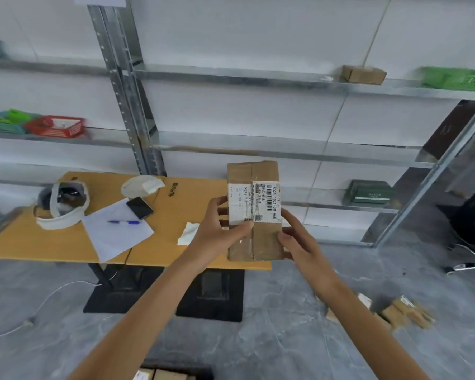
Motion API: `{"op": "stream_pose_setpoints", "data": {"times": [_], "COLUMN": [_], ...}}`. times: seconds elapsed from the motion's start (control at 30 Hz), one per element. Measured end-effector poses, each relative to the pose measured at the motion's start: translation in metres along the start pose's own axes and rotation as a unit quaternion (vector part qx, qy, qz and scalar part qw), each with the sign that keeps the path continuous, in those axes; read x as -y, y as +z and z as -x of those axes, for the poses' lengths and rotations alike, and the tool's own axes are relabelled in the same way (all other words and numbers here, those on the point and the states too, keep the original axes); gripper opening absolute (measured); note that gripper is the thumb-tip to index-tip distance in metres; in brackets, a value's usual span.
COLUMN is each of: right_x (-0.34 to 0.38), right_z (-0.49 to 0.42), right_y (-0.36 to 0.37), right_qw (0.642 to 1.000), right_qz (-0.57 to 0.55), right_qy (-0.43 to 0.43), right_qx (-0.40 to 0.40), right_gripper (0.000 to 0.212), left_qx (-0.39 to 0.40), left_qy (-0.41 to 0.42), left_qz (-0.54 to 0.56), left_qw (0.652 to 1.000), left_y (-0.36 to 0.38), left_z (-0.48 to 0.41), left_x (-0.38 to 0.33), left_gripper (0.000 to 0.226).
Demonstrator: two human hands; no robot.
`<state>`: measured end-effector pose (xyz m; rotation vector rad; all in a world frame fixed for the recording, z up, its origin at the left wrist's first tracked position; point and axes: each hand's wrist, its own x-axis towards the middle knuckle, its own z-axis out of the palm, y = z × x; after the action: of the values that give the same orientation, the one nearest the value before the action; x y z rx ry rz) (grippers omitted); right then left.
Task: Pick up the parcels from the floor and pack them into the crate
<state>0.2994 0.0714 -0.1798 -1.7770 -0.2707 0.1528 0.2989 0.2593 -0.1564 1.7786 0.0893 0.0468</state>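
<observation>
A brown cardboard parcel (263,174) with white shipping labels is held up in front of me, above the right end of the wooden table. My left hand (217,229) grips its left side with the thumb over the label. My right hand (296,237) holds its lower right edge. Several small brown parcels (403,315) lie on the grey floor at the right. At the bottom edge, a dark crate (173,373) shows its rim with a few parcels inside.
The wooden table (176,204) carries a headset, paper with a pen, a phone and tissue. Metal shelving (231,75) lines the wall, with a brown box, green and red baskets and a dark green box. Cables trail on the floor.
</observation>
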Motion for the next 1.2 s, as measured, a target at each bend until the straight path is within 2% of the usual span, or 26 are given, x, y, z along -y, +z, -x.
{"op": "stream_pose_setpoints", "data": {"times": [0.27, 0.37, 0.5, 0.57, 0.63, 0.73, 0.83, 0.97, 1.1, 1.2], "right_x": [-0.009, -0.024, -0.052, -0.063, -0.070, -0.079, -0.102, -0.167, -0.249, -0.316], "right_z": [0.002, 0.007, 0.022, 0.032, 0.038, 0.044, 0.052, 0.077, 0.106, 0.124], "right_y": [0.027, 0.039, 0.065, 0.084, 0.104, 0.136, 0.173, 0.237, 0.302, 0.349], "right_qw": [0.999, 0.996, 0.991, 0.988, 0.986, 0.986, 0.985, 0.970, 0.951, 0.921], "right_qz": [0.022, 0.028, 0.032, 0.034, 0.046, 0.054, 0.070, 0.107, 0.146, 0.210], "right_qy": [0.029, 0.063, 0.101, 0.114, 0.112, 0.122, 0.141, 0.216, 0.274, 0.328], "right_qx": [0.036, 0.054, 0.087, 0.101, 0.112, 0.103, 0.074, 0.026, -0.003, -0.002], "right_gripper": [0.053, 0.063, 0.088, 0.096, 0.100, 0.099, 0.098, 0.101, 0.102, 0.097], "left_qx": [-0.050, -0.044, -0.030, -0.022, -0.010, 0.018, 0.054, 0.126, 0.183, 0.243], "left_qy": [-0.042, -0.081, -0.118, -0.143, -0.162, -0.189, -0.199, -0.226, -0.229, -0.288], "left_qz": [-0.046, -0.069, -0.083, -0.082, -0.078, -0.071, -0.086, -0.124, -0.210, -0.250], "left_qw": [0.997, 0.993, 0.989, 0.986, 0.984, 0.979, 0.975, 0.958, 0.933, 0.892], "left_y": [-0.023, -0.027, -0.033, -0.039, -0.047, -0.061, -0.079, -0.101, -0.110, -0.100], "left_z": [0.022, 0.031, 0.052, 0.060, 0.066, 0.073, 0.074, 0.084, 0.092, 0.111], "left_x": [0.031, 0.043, 0.072, 0.089, 0.107, 0.139, 0.182, 0.257, 0.361, 0.449], "left_gripper": [0.051, 0.049, 0.045, 0.050, 0.058, 0.056, 0.047, 0.033, 0.042, 0.043]}}
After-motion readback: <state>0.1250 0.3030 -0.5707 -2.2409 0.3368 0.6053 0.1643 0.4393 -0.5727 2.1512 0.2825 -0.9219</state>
